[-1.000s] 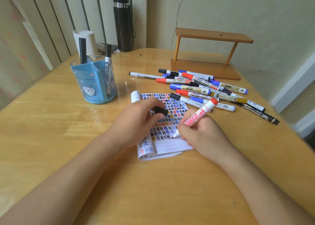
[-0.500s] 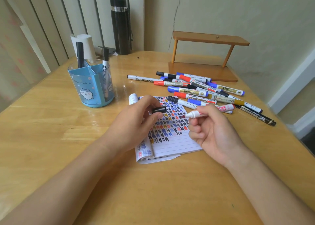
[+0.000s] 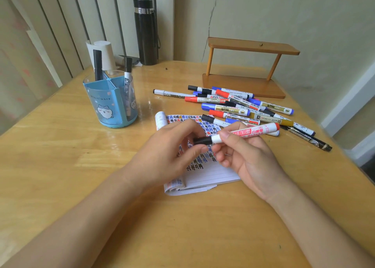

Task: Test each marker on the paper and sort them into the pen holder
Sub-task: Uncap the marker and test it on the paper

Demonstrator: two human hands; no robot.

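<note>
Both hands (image 3: 168,152) pinch one marker (image 3: 249,132)

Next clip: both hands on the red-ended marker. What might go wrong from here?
1. The cap pinched by the left hand is black, while the marker in the right hand has a red end. That mismatch may send it to the wrong compartment of the pen holder.
2. The black marker lies near the edge of the table and may roll off if nudged.
</note>
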